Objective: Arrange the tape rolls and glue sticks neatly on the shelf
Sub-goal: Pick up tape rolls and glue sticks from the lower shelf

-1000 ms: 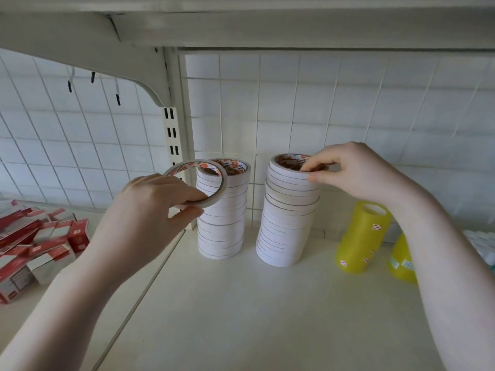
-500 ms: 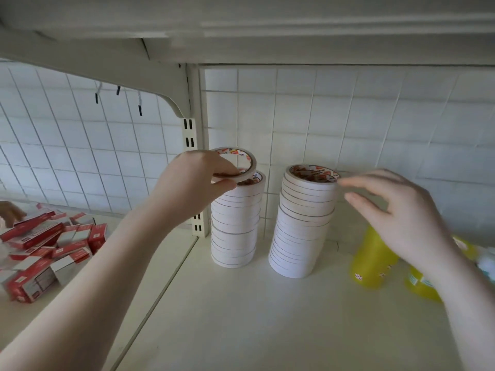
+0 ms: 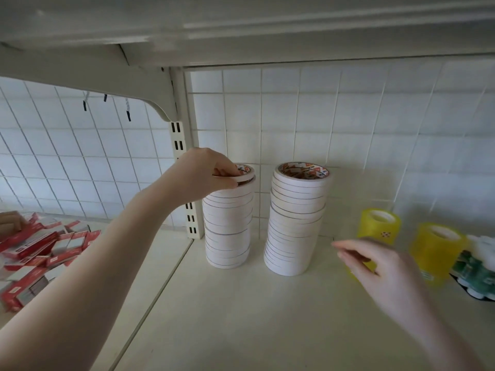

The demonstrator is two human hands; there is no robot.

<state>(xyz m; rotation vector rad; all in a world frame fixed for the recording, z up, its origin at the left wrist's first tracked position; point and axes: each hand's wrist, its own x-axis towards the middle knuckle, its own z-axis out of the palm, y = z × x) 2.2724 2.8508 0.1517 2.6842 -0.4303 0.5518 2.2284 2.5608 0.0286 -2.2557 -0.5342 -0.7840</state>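
Note:
Two tall stacks of thin white tape rolls stand at the back of the cream shelf [image 3: 241,317]: the left stack [image 3: 227,231] and the right stack [image 3: 294,223]. My left hand [image 3: 206,174] grips a single white tape roll [image 3: 245,174], which rests on top of the left stack. My right hand [image 3: 380,269] hovers empty with fingers spread, low over the shelf, to the right of the right stack. It partly covers a yellow tape stack [image 3: 379,226]; a second yellow tape stack [image 3: 436,250] stands further right.
A green and white pack [image 3: 476,269] sits at the far right edge. Red and white boxes [image 3: 40,253] lie piled on the neighbouring shelf to the left, beyond a slotted upright [image 3: 184,183]. Another shelf board hangs close overhead. A wire grid forms the back wall.
My left hand carried the single roll right and set it down onto the left stack. My right hand left the top of the right stack and dropped lower to the right.

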